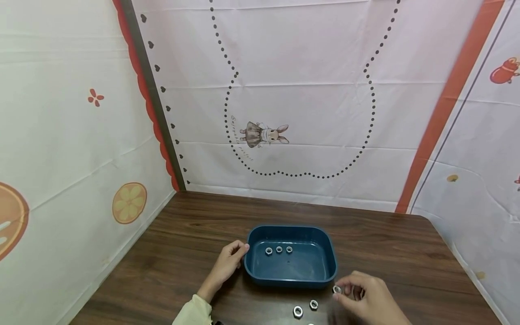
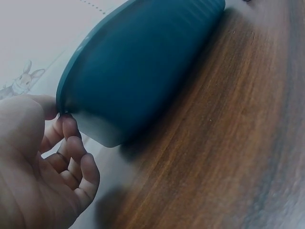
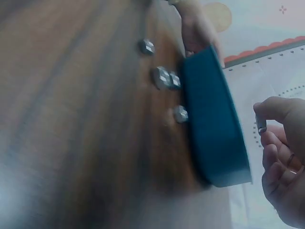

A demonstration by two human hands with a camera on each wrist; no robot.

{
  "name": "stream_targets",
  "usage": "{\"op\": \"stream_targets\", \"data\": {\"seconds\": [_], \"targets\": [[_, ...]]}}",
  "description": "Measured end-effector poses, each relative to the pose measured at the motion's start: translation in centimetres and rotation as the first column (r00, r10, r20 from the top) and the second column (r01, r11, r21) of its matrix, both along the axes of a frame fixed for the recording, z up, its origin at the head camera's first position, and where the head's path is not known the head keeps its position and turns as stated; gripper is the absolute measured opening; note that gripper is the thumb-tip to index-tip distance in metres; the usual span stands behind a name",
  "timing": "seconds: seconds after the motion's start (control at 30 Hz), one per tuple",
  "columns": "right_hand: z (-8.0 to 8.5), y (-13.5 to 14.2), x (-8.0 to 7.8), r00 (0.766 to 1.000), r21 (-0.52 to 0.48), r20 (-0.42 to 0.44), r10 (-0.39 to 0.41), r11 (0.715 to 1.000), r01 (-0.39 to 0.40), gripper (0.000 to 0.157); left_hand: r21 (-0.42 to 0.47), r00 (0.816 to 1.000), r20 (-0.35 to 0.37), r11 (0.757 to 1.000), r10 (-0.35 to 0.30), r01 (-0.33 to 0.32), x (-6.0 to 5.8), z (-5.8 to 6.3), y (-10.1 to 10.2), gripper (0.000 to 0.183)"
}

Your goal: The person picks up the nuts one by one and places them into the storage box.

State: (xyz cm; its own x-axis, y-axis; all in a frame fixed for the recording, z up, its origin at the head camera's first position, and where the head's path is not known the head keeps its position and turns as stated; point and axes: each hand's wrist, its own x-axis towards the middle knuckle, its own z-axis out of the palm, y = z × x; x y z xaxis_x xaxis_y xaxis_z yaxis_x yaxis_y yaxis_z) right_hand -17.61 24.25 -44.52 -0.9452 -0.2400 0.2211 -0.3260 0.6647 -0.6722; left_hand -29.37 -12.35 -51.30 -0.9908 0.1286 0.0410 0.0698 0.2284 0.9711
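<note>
My left hand (image 1: 228, 265) pinches the left rim of a dark blue plastic tray (image 1: 290, 283) between thumb and fingers; the left wrist view shows the thumb above the rim and curled fingers below. Three metal hex nuts (image 1: 279, 249) lie in a row inside the tray, towards its back left. Beside the tray's front right corner, my right hand (image 1: 367, 293) holds another hex nut (image 1: 336, 289) between thumb and fingertips. That pinched nut (image 3: 260, 123) appears edge-on in the right wrist view.
In front of the tray, a larger hex nut (image 1: 298, 312) and a smaller hex nut (image 1: 313, 304) lie on the dark wooden table (image 1: 195, 225). Several loose nuts appear there in the right wrist view. Printed cloth (image 1: 308, 113) hangs behind the table and at both sides.
</note>
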Motion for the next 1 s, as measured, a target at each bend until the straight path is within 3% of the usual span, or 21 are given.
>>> {"op": "stream_targets", "data": {"seconds": [0.13,0.27,0.4,0.67,0.87,1.0], "targets": [[0.7,-0.2,-1.5,0.984,-0.018,-0.173,0.031,0.999,-0.035,0.012,-0.005,1.000,-0.002,1.000,0.001,-0.001,0.0,0.1,0.0,0.035],[1.6,-0.6,-3.3,0.974,-0.005,-0.223,0.042,0.999,-0.044,0.013,-0.012,1.000,0.007,1.000,-0.004,0.004,0.0,0.1,0.1,0.033],[2.5,-1.2,-5.2,0.976,0.024,-0.204,0.073,0.997,-0.069,0.013,-0.013,1.000,0.019,1.000,-0.017,0.017,0.1,0.4,0.0,0.032],[2.8,-2.6,-9.3,0.941,0.068,-0.192,0.277,0.961,-0.269,0.016,-0.031,0.998,0.019,0.998,-0.056,0.056,1.7,3.5,0.1,0.030],[2.3,-4.3,-11.7,0.904,0.102,-0.143,0.403,0.914,-0.392,0.015,-0.018,0.998,0.015,0.998,-0.055,0.055,1.6,3.3,0.1,0.029],[1.9,-5.8,-12.9,0.894,0.121,-0.080,0.441,0.894,-0.431,0.016,-0.017,0.999,0.013,0.999,-0.049,0.049,1.6,3.3,0.1,0.031]]}}
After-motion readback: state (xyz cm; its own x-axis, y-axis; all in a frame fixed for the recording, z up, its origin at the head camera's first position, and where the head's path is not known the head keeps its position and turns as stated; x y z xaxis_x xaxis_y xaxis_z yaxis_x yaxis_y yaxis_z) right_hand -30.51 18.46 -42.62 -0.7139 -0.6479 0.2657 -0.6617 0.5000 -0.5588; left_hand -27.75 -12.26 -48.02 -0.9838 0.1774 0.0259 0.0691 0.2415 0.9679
